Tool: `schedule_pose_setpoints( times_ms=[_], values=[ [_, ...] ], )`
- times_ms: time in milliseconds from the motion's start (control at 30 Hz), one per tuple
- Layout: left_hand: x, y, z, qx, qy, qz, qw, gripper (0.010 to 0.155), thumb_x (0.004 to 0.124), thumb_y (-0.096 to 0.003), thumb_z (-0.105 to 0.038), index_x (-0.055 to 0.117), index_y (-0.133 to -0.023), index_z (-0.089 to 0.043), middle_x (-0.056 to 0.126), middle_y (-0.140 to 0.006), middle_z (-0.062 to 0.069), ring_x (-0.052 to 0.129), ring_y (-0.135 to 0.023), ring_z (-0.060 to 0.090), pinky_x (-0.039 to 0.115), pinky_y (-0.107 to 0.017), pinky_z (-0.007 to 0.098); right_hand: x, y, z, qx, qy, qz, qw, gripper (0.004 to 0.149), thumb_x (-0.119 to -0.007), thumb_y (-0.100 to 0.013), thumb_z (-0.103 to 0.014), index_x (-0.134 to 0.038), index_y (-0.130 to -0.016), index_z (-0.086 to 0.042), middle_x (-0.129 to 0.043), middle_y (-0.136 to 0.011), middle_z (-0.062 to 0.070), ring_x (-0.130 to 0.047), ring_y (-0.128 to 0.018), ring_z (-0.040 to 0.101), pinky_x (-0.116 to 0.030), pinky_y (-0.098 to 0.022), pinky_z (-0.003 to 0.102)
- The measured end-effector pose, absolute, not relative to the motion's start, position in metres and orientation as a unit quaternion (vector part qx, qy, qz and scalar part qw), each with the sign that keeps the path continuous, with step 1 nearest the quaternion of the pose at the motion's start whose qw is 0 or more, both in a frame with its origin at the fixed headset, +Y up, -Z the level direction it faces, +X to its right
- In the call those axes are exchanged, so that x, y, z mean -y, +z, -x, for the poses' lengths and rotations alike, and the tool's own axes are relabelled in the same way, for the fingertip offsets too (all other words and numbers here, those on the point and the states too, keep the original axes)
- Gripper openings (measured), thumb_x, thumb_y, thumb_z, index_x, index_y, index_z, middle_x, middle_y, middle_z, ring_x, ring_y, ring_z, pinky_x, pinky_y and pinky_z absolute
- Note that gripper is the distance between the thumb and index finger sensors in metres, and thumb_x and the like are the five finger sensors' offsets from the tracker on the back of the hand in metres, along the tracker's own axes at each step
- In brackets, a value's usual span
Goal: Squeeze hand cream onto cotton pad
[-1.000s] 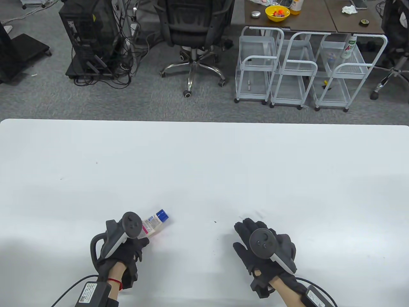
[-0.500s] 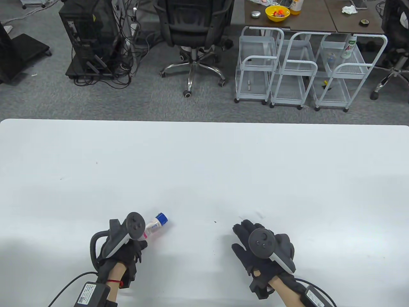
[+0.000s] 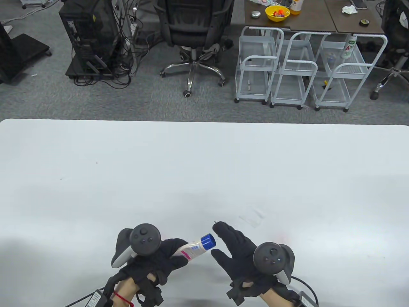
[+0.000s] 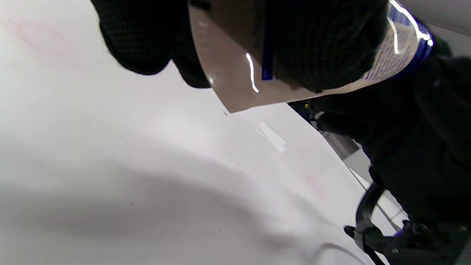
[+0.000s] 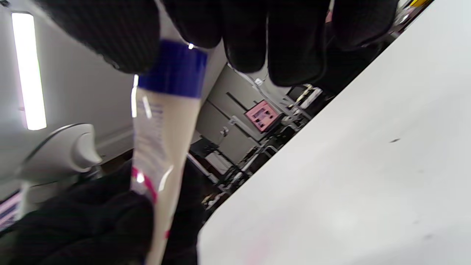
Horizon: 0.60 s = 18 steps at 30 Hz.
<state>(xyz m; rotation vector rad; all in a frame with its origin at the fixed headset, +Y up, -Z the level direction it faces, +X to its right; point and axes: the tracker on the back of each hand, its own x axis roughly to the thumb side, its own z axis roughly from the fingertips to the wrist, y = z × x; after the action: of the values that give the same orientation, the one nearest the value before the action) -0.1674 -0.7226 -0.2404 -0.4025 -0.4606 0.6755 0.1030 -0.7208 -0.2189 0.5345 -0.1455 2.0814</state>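
Note:
My left hand [image 3: 172, 254] grips a cream-coloured hand cream tube [image 3: 191, 247] with a pink band and lifts it off the white table [image 3: 204, 166]. The blue cap [image 3: 208, 240] points right. My right hand [image 3: 220, 241] is spread beside the cap, thumb below and fingers above. In the right wrist view the cap [image 5: 173, 68] sits between my thumb and fingers [image 5: 279, 40]; I cannot tell whether they touch it. The left wrist view shows the tube [image 4: 235, 66] under my fingers [image 4: 323, 40]. A faint white flat patch [image 3: 253, 217], perhaps the cotton pad, lies just beyond my right hand.
The floor past the table's far edge holds an office chair [image 3: 195, 28], a computer tower [image 3: 89, 38] with cables and white wire carts [image 3: 300, 70]. Glove cables trail off the table's near edge.
My left hand has lifted the tube off the table and swung it right, toward the middle. My right hand has moved left from where it lay flat, uncovering the faint patch, and now flanks the cap.

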Motion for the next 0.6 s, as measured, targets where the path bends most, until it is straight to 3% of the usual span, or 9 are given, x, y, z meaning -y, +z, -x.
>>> schedule_pose_setpoints(
  times_ms=[200,333,400,500,600],
  values=[
    [0.726,-0.238,0.162,0.232,0.316,0.207,0.896,0.048,0.082,-0.0368,-0.049,0.081,-0.083,-0.039,0.1,-0.071,-0.016,0.102,-0.051,0.008,0.085,-0.053,0.041,0.714,-0.21,-0.099,0.073,0.844,-0.248,0.471,0.06,-0.084,-0.042,-0.04,-0.077,-0.097,-0.019,-0.089,-0.089,0.015,-0.101,-0.067,0.038,-0.075,-0.056,0.06],
    [0.724,-0.235,0.158,0.226,0.308,0.198,0.903,0.057,0.082,-0.0379,-0.054,0.075,-0.093,-0.04,0.095,-0.088,-0.016,0.099,-0.075,0.016,0.079,-0.062,0.047,0.71,-0.203,-0.095,0.113,0.85,-0.259,0.444,0.059,-0.084,-0.042,-0.039,-0.077,-0.097,-0.017,-0.089,-0.088,0.016,-0.102,-0.066,0.038,-0.076,-0.054,0.059],
    [0.72,-0.232,0.156,0.234,0.297,0.172,0.91,0.061,0.082,-0.0365,-0.058,0.072,-0.094,-0.041,0.094,-0.091,-0.018,0.1,-0.078,0.014,0.081,-0.062,0.045,0.707,-0.2,-0.093,0.132,0.852,-0.262,0.434,0.059,-0.083,-0.043,-0.039,-0.077,-0.097,-0.016,-0.09,-0.087,0.016,-0.103,-0.065,0.038,-0.077,-0.053,0.059],
    [0.715,-0.228,0.152,0.236,0.31,0.154,0.908,0.061,0.081,-0.0372,-0.058,0.071,-0.095,-0.041,0.096,-0.091,-0.019,0.106,-0.073,0.009,0.086,-0.059,0.04,0.705,-0.195,-0.09,0.146,0.851,-0.269,0.427,0.059,-0.081,-0.043,-0.039,-0.077,-0.097,-0.014,-0.092,-0.086,0.017,-0.105,-0.062,0.038,-0.079,-0.052,0.058],
    [0.713,-0.226,0.15,0.235,0.312,0.126,0.912,0.056,0.08,-0.0363,-0.053,0.078,-0.09,-0.037,0.106,-0.077,-0.018,0.113,-0.058,0.003,0.093,-0.05,0.034,0.704,-0.194,-0.087,0.156,0.857,-0.272,0.409,0.058,-0.079,-0.044,-0.038,-0.078,-0.096,-0.012,-0.094,-0.084,0.019,-0.108,-0.06,0.039,-0.08,-0.05,0.058]
  ],
)
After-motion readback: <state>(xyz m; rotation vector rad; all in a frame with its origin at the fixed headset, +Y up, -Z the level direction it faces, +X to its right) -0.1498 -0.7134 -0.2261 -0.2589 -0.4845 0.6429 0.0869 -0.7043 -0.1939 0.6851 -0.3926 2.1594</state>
